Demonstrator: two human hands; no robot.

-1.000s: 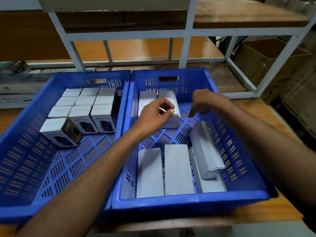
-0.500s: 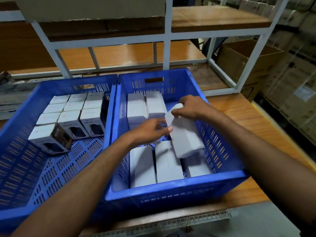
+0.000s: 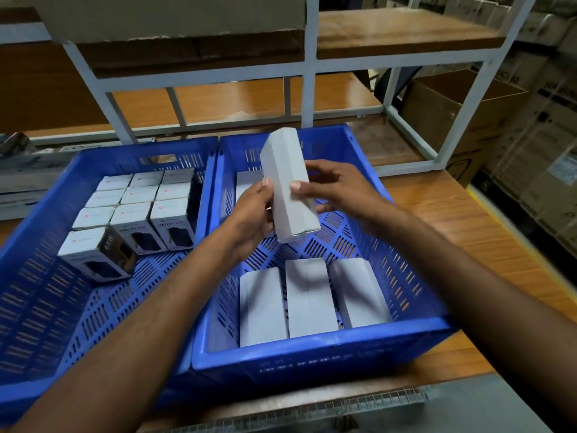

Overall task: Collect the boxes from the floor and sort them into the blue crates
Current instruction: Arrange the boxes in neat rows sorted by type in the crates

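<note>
You hold a long plain white cardboard box tilted above the right blue perforated plastic crate. Your left hand curls round its left edge and your right hand grips the other side, thumb on the front face. Three similar white boxes lie flat at that crate's near end. Small printed boxes stand in rows in the left blue crate.

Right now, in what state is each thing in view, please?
long white box: held above the right crate, tilted.
left hand: grips the long white box.
right hand: grips it too.
right crate: three flat boxes lie at its near wall.
left crate: printed boxes stand in rows; 65W box leans.
</note>
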